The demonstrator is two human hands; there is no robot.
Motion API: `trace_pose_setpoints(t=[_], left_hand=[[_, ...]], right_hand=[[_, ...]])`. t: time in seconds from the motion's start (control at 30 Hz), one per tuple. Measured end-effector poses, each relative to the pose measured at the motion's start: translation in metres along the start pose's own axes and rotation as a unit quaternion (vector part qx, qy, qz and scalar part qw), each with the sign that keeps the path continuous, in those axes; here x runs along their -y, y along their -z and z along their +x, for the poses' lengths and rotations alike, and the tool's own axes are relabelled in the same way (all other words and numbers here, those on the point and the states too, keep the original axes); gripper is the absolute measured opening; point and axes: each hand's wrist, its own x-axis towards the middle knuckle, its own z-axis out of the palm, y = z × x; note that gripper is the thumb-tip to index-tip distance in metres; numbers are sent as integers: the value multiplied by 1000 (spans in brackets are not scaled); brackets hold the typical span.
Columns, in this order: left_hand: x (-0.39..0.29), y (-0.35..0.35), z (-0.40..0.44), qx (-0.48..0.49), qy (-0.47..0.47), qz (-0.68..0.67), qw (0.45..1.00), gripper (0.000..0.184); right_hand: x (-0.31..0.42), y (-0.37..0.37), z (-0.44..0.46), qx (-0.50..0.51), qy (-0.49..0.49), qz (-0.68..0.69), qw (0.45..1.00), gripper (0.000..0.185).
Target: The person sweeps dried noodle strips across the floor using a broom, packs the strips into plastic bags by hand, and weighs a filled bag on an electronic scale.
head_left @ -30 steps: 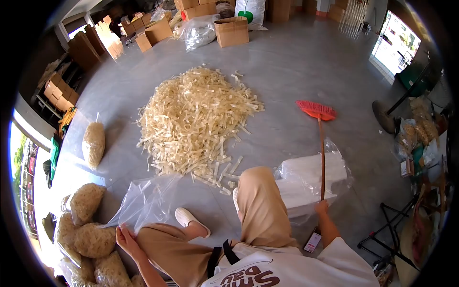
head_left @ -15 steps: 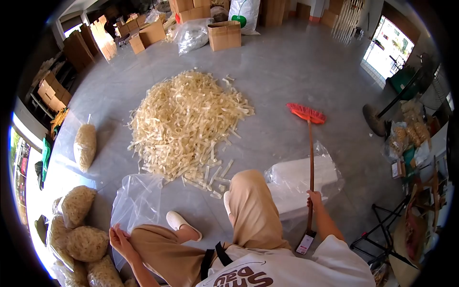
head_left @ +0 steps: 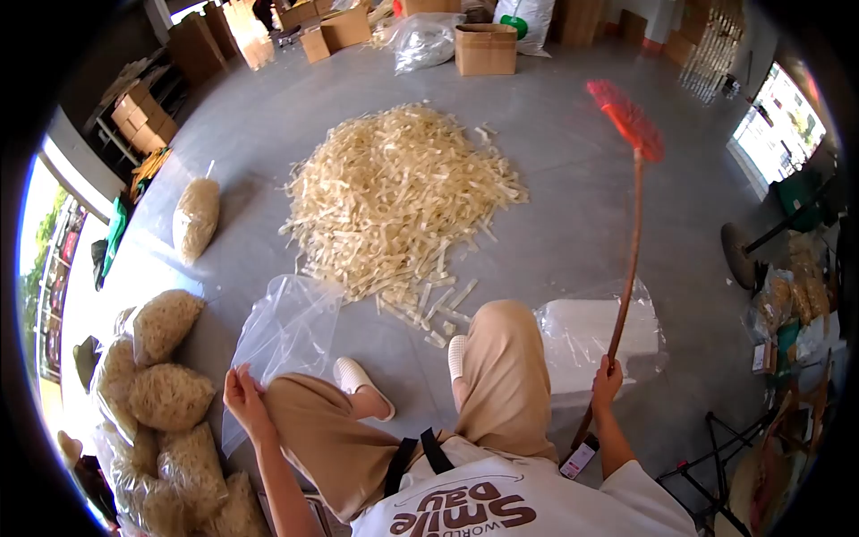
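Note:
My right hand [head_left: 607, 383] is closed around the wooden handle of a broom [head_left: 630, 251]. Its red bristled head is blurred and points away from me, to the right of a big heap of pale, dry strips [head_left: 398, 201]. At my left knee, my left hand [head_left: 246, 403] pinches the edge of a clear plastic bag [head_left: 300, 313]. That bag spreads limp over the floor in front of my left foot, close to the heap's near edge. Loose strips lie scattered between my feet and the heap.
Several filled bags [head_left: 170, 398] are piled at my left, and another filled bag [head_left: 196, 219] lies beyond them. By my right knee is a plastic-wrapped white bundle [head_left: 595, 345]. A cardboard box [head_left: 485, 50] stands at the back. A folding stand [head_left: 716, 461] is at the right.
The broom's head has swung farther away from me and tilted, its handle now more upright in view. My left hand still grips the bag. The whole view has shifted.

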Motion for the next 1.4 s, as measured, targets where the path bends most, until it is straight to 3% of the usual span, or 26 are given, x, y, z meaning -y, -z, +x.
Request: trace_pose_setpoints(t=[0.03,0.13,0.33,0.4,0.57,0.87,0.9,0.97,1.17,1.27,1.4], left_hand=[[0,0,0,1,3,6,1000,15],[2,-2,1,2,4,-6,1000,14],[-2,-9,1,-5,-8,-13,1000,13],[-2,-8,1,-2,-10,-15,1000,13],[-5,-8,-2,-4,-5,-7,1000,13],[0,-3,-1,-15,0,-13,1000,13],[-1,-3,-2,-12,-4,-9,1000,13],[-2,-3,-3,-10,-8,-5,1000,13],[-5,-1,-5,-13,-6,5,1000,13],[-3,-3,-6,-38,-5,2,999,13],[0,-1,-5,-28,12,15,999,12]], right_hand=[[-2,1,-3,-11,54,-17,998,24],[29,9,13,70,34,13,997,17],[115,-12,41,147,101,38,983,14],[108,-11,49,136,157,-90,974,17],[91,26,38,205,116,-146,961,22],[136,64,41,318,165,-386,850,26],[142,60,40,318,168,-386,849,26],[152,45,33,287,221,-505,784,27],[134,-30,9,321,190,-470,800,24],[94,-78,-1,299,238,-406,830,23],[101,-154,-6,289,249,-351,855,24]])
